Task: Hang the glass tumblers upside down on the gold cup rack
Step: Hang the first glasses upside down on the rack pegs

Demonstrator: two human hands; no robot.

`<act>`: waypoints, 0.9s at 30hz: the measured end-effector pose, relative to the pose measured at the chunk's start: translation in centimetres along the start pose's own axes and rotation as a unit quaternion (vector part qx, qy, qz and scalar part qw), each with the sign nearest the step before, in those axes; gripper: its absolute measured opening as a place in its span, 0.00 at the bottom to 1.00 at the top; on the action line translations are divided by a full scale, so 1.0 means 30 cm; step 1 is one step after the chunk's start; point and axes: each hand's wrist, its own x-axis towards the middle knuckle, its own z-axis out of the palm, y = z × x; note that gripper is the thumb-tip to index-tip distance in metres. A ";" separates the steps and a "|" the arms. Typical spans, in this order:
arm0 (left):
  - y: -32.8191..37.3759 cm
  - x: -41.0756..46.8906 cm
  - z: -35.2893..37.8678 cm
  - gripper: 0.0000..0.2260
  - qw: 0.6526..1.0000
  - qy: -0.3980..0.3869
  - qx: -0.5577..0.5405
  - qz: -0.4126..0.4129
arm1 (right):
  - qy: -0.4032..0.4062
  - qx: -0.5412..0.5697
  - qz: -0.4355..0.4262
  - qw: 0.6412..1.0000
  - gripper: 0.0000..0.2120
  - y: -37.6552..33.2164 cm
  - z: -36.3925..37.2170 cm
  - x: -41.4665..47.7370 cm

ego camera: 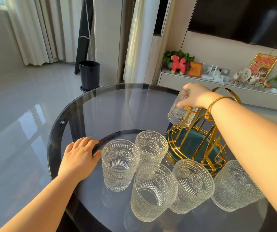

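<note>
**Hanging glass one of six: right hand seating it on a rack arm**

Right hand is gripping an inverted tumbler by its base, grip clamped on the glass from above, fingers wrapping the upper end. The tumbler is sitting mouth-down at the far-left side of the gold cup rack, with a gold arm tip showing just in front of it. Can't tell whether the arm is already inside the glass or merely beside it; the patterned glass is blurring that.

Left hand is lying flat on the bench, fingers spread, grip apart and holding nothing, just beside the nearest upright tumbler.

Five tumblers are waiting upright on the bench in a tight cluster in front of the rack: that one, one behind it, the front-centre one, one right of it, and the far-right one, partly hidden by the right forearm. Several are touching or nearly so.

My read: step one of six is in progress, not confirmed seated.

Next move is calling for:
- lowering the held glass until the arm is carrying it, then releasing gently
- checking it is hanging steady before letting go
- picking a cluster glass without knocking its neighbours; an outer one looks easiest
- flipping it mouth-down before bringing it to a free arm

Risk as I'm judging it: glass on glass in that cluster, and a glass bench top.
</note>
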 end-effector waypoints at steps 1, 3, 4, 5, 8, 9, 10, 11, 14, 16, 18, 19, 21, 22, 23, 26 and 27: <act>0.000 0.000 -0.001 0.19 1.000 -0.001 0.000 -0.001 | 0.001 0.008 0.001 1.000 0.36 0.002 -0.002 -0.002; 0.001 -0.002 -0.004 0.19 1.000 -0.004 0.001 -0.002 | 0.006 0.023 0.002 1.000 0.34 0.003 -0.007 -0.008; 0.002 -0.004 -0.004 0.19 1.000 -0.005 0.001 -0.001 | 0.012 0.031 0.003 0.999 0.33 0.003 -0.011 -0.016; 0.004 -0.005 -0.004 0.19 1.000 -0.002 0.000 0.001 | 0.021 0.043 0.002 0.999 0.32 0.002 -0.015 -0.027; 0.009 -0.009 -0.011 0.18 1.000 0.008 -0.011 -0.002 | 0.060 0.086 -0.005 0.994 0.29 -0.005 -0.033 -0.082; 0.012 -0.014 -0.013 0.18 1.000 0.008 -0.013 -0.006 | 0.075 0.098 -0.010 0.992 0.28 -0.008 -0.041 -0.112; 0.015 -0.018 -0.015 0.18 1.000 0.009 -0.015 -0.008 | 0.091 0.112 -0.016 0.989 0.27 -0.009 -0.051 -0.147; 0.020 -0.023 -0.017 0.18 1.000 0.010 -0.016 -0.010 | 0.107 0.128 -0.023 0.986 0.26 -0.008 -0.057 -0.186; 0.033 -0.046 -0.023 0.18 1.000 0.011 -0.018 -0.017 | 0.137 0.190 -0.051 0.971 0.24 -0.005 -0.051 -0.326; 0.039 -0.064 -0.026 0.18 0.999 0.012 -0.024 -0.018 | 0.141 0.253 -0.069 0.955 0.23 -0.003 -0.018 -0.429; 0.042 -0.078 -0.027 0.18 0.999 0.013 -0.025 -0.018 | 0.152 0.313 -0.074 0.935 0.23 0.000 0.032 -0.529; 0.041 -0.083 -0.027 0.18 1.000 0.011 -0.024 -0.016 | 0.163 0.330 -0.070 0.927 0.23 0.004 0.063 -0.575; 0.039 -0.095 -0.024 0.18 1.000 0.003 -0.020 -0.014 | 0.187 0.344 -0.056 0.918 0.25 0.018 0.132 -0.655; 0.039 -0.101 -0.022 0.19 1.000 -0.001 -0.018 -0.015 | 0.195 0.354 -0.048 0.913 0.26 0.027 0.166 -0.690; 0.040 -0.108 -0.020 0.19 1.000 -0.004 -0.015 -0.016 | 0.200 0.371 -0.038 0.906 0.27 0.036 0.201 -0.721; 0.044 -0.130 -0.017 0.19 1.000 -0.005 -0.007 -0.019 | 0.195 0.443 -0.005 0.875 0.33 0.049 0.295 -0.786; 0.045 -0.137 -0.016 0.19 1.000 -0.004 -0.006 -0.019 | 0.186 0.466 0.004 0.865 0.35 0.050 0.321 -0.798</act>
